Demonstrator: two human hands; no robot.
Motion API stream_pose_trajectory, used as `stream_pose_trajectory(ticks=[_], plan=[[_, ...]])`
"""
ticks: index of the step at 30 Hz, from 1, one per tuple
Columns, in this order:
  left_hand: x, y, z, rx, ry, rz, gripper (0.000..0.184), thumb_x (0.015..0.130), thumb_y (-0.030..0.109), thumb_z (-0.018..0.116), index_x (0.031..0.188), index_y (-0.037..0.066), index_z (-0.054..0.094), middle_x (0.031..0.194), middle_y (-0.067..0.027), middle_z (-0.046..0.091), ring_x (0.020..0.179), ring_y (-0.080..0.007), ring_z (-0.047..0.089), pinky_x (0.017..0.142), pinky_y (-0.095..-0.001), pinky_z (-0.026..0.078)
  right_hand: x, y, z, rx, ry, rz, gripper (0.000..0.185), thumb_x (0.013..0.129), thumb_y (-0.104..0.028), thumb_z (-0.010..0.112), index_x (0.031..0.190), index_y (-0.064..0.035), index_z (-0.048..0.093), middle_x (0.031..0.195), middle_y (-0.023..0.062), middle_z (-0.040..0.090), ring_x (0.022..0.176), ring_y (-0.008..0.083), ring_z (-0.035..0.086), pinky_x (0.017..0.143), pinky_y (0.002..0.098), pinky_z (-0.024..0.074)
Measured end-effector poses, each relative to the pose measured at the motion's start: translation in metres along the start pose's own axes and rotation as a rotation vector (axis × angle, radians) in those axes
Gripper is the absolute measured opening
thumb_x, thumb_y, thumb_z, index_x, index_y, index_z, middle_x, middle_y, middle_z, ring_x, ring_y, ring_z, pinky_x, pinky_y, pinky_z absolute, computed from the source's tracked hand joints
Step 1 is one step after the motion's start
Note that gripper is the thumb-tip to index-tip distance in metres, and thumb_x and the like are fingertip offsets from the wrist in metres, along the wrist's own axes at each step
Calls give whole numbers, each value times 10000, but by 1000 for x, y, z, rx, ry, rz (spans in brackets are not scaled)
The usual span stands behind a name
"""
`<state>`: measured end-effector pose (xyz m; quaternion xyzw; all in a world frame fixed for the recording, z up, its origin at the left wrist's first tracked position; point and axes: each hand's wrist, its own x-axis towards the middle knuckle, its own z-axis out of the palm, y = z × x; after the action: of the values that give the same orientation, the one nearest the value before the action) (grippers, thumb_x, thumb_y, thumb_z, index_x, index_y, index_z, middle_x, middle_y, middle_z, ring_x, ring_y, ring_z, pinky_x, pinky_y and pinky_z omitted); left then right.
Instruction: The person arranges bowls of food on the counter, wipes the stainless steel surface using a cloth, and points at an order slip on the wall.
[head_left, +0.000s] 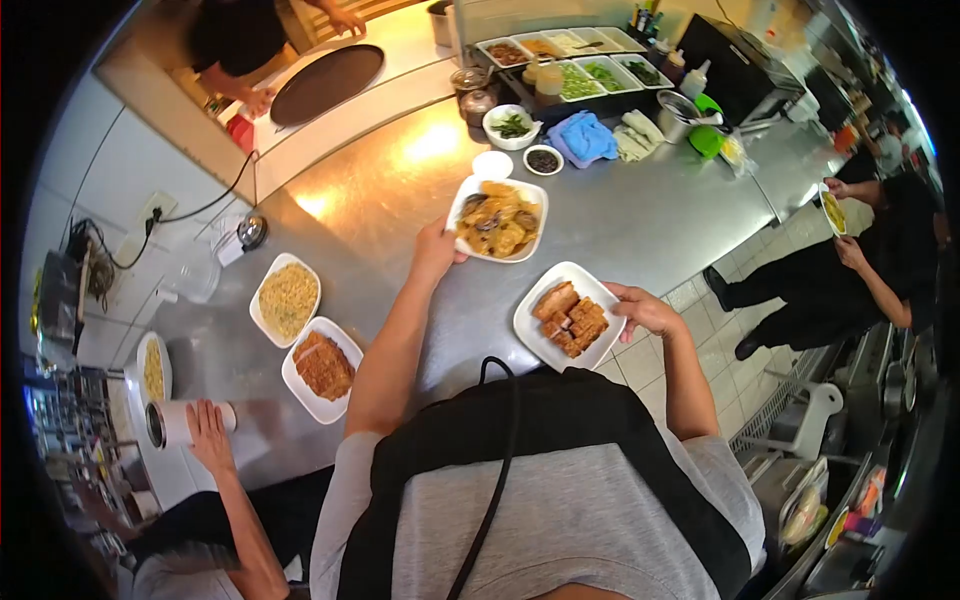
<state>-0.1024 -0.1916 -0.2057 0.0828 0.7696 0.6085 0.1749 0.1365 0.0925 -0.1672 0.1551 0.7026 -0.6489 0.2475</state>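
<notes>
My left hand (436,252) grips the left edge of a white square bowl (543,216) holding a saucy stew (497,222) with dark pieces in it. My right hand (645,311) is closed on the right rim of a white square plate (524,322), which carries cut pieces of crispy browned meat (572,318). That plate is close to my body, by the counter's near edge. A small white dish (492,165) lies just beyond the stew bowl, beside a small bowl of dark sauce (543,160). Whether either held dish touches the counter, I cannot tell.
On the steel counter (400,180), fried rice (287,300) and a breaded cutlet (324,367) stand left. A co-worker's hand (208,437) rests on a white cylinder (172,424). Across the counter, a person stands by a dark oval tray (328,84). Another holds a dish (834,214) at right.
</notes>
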Motion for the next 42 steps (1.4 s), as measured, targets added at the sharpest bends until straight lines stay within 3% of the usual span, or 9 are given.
stream_pose_trajectory(ticks=[11, 17, 21, 26, 30, 35, 37, 39, 42], plan=[[-131, -44, -63, -460, 601, -226, 384, 912, 142, 419, 1289, 81, 455, 883, -76, 634, 605, -142, 596, 460, -238, 491, 32, -3, -75, 158, 231, -100, 605, 817, -47, 390, 1414, -55, 297, 659, 84, 604, 456, 135, 580, 407, 247, 510], [-160, -48, -35, -636, 846, -112, 373, 931, 197, 457, 1283, 76, 436, 1024, -70, 582, 825, -164, 588, 659, -314, 502, 67, -14, -91, 244, 151, -202, 548, 930, -194, 457, 1429, -80, 261, 704, 77, 607, 480, 128, 582, 426, 245, 516], [-200, -31, 13, -676, 906, -82, 333, 941, 260, 489, 1143, -4, 498, 947, -68, 580, 807, -181, 577, 713, -307, 480, 54, 9, -123, 173, 458, -367, 432, 926, -298, 522, 1300, -88, 469, 690, 34, 590, 551, 103, 569, 466, 235, 489], [-293, -123, 11, -621, 226, -83, 273, 936, 231, 495, 986, -17, 597, 733, -49, 564, 721, -158, 569, 665, -272, 452, 14, 74, -194, -200, 1242, -270, 364, 887, -328, 566, 728, -6, 626, 578, 44, 549, 532, 136, 520, 504, 290, 410], [-319, -165, 58, -133, 561, -222, 208, 883, 145, 558, 958, -44, 603, 765, -70, 576, 711, -138, 557, 620, -258, 441, -5, 114, -209, -198, 1360, -332, 276, 891, -258, 560, 825, -1, 637, 671, 92, 588, 589, 173, 551, 549, 343, 429], [-310, -143, 55, 976, 546, -106, 605, 771, 118, 657, 1268, -83, 376, 1339, -338, 310, 1251, -510, 280, 1068, -519, 222, 6, 97, -155, -542, 1248, -626, 227, 900, -126, 530, 1105, -41, 581, 969, 145, 599, 709, 265, 591, 665, 387, 478], [-301, -143, 47, 1102, 563, -89, 583, 725, 139, 682, 1212, -66, 436, 1232, -304, 425, 1178, -483, 366, 1034, -517, 280, 44, 94, -150, -637, 1177, -953, 277, 915, -180, 544, 1161, -52, 554, 818, 84, 611, 599, 143, 550, 541, 285, 455], [-293, -146, 40, 1151, 545, -179, 506, 698, 182, 696, 1124, -20, 514, 1169, -260, 483, 1151, -426, 422, 993, -534, 312, 49, 51, -124, 11, 646, -516, 368, 940, -282, 508, 1246, -78, 498, 781, 71, 599, 526, 116, 543, 441, 236, 443], [-289, -161, 34, 1166, 509, -238, 466, 696, 202, 696, 1091, 6, 545, 1164, -244, 497, 1162, -406, 428, 992, -537, 310, 80, 1, -103, 226, 439, -382, 525, 934, -460, 438, 1320, -105, 425, 793, 66, 595, 453, 111, 533, 335, 214, 415]])
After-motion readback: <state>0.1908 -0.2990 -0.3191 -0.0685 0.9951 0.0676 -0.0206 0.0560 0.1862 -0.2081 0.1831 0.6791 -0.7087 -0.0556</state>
